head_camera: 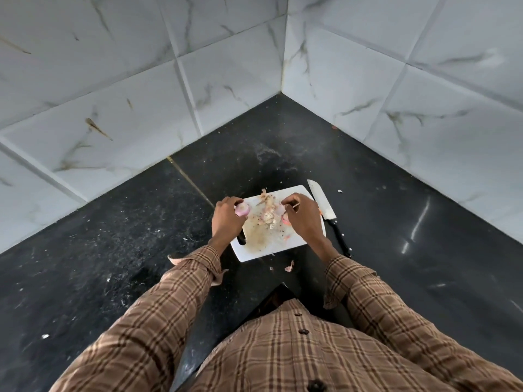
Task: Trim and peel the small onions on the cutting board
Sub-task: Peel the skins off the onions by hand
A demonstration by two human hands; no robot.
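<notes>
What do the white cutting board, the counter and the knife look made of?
White rectangular cutting board: likely plastic, matte and stained, with a cut-out handle slot. Black speckled counter: polished stone, probably granite, showing glossy reflections. Black-handled knife: bright metal blade; handle material unclear.

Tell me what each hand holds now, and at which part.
The left hand grips a small peeled onion round its side, cut end showing. The right hand pinches a thin strip, probably onion skin, at one end.

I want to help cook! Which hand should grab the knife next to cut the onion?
Probably the right hand. The knife lies on the counter just beside it, off the cutting board's right edge. The left hand already holds a small onion on the far side.
</notes>
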